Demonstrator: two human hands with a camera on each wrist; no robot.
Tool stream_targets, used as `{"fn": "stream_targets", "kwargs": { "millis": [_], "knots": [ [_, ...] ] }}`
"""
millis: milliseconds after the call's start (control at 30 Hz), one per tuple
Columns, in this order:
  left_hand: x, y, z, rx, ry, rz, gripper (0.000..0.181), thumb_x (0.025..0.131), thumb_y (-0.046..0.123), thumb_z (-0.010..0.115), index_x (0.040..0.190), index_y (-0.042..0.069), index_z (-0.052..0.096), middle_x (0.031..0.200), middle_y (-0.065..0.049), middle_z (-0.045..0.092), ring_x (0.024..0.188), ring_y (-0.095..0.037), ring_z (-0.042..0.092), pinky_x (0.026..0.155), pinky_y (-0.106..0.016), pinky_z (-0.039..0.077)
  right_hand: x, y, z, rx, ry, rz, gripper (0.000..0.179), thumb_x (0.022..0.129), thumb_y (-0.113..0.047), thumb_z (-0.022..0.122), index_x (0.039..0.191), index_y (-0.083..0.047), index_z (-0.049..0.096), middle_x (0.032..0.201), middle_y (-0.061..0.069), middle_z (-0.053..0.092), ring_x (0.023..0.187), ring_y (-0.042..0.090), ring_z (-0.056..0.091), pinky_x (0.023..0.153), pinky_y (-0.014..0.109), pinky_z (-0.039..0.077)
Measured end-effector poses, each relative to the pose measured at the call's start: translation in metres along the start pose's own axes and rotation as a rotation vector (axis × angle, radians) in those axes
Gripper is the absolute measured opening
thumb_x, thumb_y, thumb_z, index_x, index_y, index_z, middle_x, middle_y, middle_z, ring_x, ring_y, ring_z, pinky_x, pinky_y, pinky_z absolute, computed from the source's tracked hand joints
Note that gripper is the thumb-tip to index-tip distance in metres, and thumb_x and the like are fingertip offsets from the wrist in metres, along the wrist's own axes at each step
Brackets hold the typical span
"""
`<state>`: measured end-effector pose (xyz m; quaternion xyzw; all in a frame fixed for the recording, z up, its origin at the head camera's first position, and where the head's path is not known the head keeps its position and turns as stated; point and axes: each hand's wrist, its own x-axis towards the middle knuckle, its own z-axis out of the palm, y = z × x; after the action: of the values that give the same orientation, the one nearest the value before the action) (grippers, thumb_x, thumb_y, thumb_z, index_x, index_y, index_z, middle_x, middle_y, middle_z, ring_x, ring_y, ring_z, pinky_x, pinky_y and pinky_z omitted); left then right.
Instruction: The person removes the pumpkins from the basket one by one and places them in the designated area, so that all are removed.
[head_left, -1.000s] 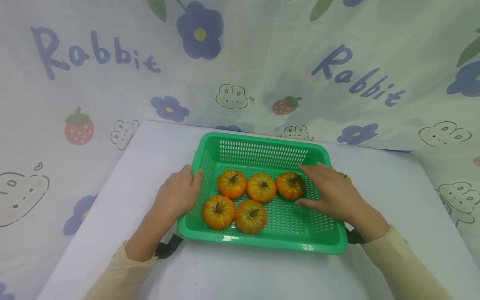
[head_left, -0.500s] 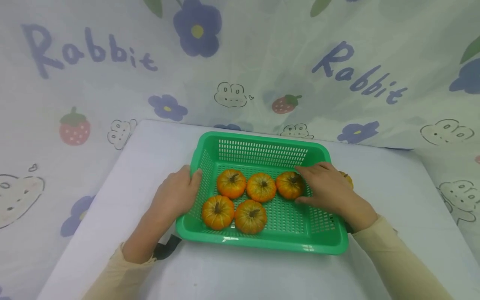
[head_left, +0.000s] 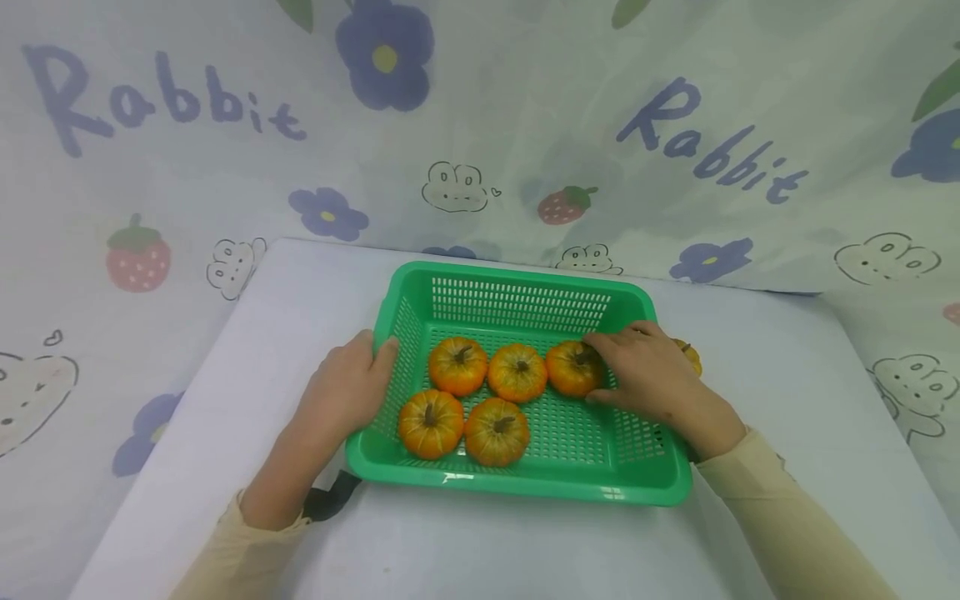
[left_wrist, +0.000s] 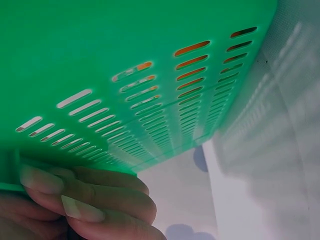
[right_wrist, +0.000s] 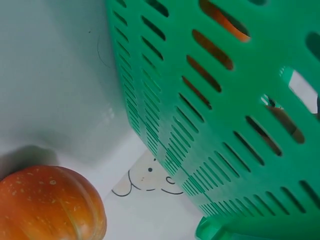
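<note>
A green plastic basket [head_left: 517,487] with slotted walls holds several small orange pumpkins, among them a front-left pumpkin [head_left: 431,423]. My left hand [head_left: 345,387] grips the basket's left rim. In the left wrist view, fingers [left_wrist: 115,200] curl beneath that rim, against the slotted wall. My right hand [head_left: 648,371] reaches over the right wall, thumb and fingers on either side of the back-right pumpkin [head_left: 572,369]. Its far side is shaded and partly covered by those fingers. The right wrist view shows the basket's outer wall [right_wrist: 165,100]; the hand itself is hidden there.
Outside the basket, just right of it, lies another pumpkin [right_wrist: 52,205], mostly hidden behind my right hand in the head view. The white table [head_left: 757,375] backs onto a hanging cloth [head_left: 495,108] printed with flowers, rabbits and strawberries.
My right hand has drawn its thumb and fingers in on the back-right pumpkin. My left hand keeps its grip on the rim. The head view has shifted slightly.
</note>
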<state>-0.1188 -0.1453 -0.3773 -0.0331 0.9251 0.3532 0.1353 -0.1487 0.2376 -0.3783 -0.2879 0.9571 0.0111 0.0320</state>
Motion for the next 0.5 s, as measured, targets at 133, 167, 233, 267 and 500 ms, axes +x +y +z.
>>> {"fn": "stream_targets", "kwargs": {
  "millis": [133,167,233,267,500],
  "knots": [
    [-0.0004,-0.0012,-0.0002,-0.009,0.003,-0.006,0.044,0.113,0.043,0.034,0.11,0.002,0.049,0.081,-0.015,0.058,0.058,-0.023,0.062,0.048,-0.034,0.056,0.0008,-0.0002,0.0007,-0.006,0.012,-0.012,0.078,0.076,-0.048,0.093,0.135,-0.005,0.066,0.123,0.011,0.073,0.113,0.033,0.068,0.109,0.054,0.04],
    [-0.0007,-0.0013,-0.0002,-0.011,0.003,-0.005,0.044,0.113,0.044,0.034,0.11,0.002,0.049,0.081,-0.015,0.058,0.058,-0.023,0.062,0.048,-0.034,0.056,0.001,-0.0003,0.0009,-0.008,0.014,-0.015,0.077,0.076,-0.049,0.092,0.135,-0.006,0.066,0.122,0.01,0.073,0.112,0.032,0.068,0.109,0.054,0.04],
    [-0.0008,-0.0017,0.0,-0.013,0.003,-0.007,0.044,0.113,0.043,0.034,0.11,0.003,0.049,0.081,-0.015,0.058,0.058,-0.023,0.062,0.048,-0.033,0.056,0.001,-0.0004,0.0013,-0.012,0.017,-0.017,0.076,0.076,-0.051,0.092,0.133,-0.007,0.068,0.119,0.009,0.074,0.111,0.032,0.068,0.109,0.054,0.04],
    [-0.0008,-0.0018,0.0003,-0.014,0.002,-0.007,0.044,0.113,0.044,0.034,0.11,0.003,0.049,0.081,-0.015,0.058,0.058,-0.023,0.062,0.048,-0.033,0.056,0.001,-0.0006,0.0015,-0.014,0.018,-0.018,0.075,0.076,-0.052,0.092,0.132,-0.007,0.068,0.117,0.009,0.074,0.111,0.032,0.068,0.109,0.054,0.04],
    [0.0,-0.0011,0.0009,-0.028,-0.001,-0.006,0.044,0.113,0.044,0.034,0.111,0.003,0.049,0.081,-0.015,0.058,0.058,-0.023,0.062,0.048,-0.034,0.056,-0.0007,-0.0005,0.0017,-0.014,0.03,-0.006,0.076,0.076,-0.056,0.09,0.129,-0.005,0.07,0.118,0.01,0.074,0.112,0.031,0.067,0.109,0.054,0.04]
  ]
}}
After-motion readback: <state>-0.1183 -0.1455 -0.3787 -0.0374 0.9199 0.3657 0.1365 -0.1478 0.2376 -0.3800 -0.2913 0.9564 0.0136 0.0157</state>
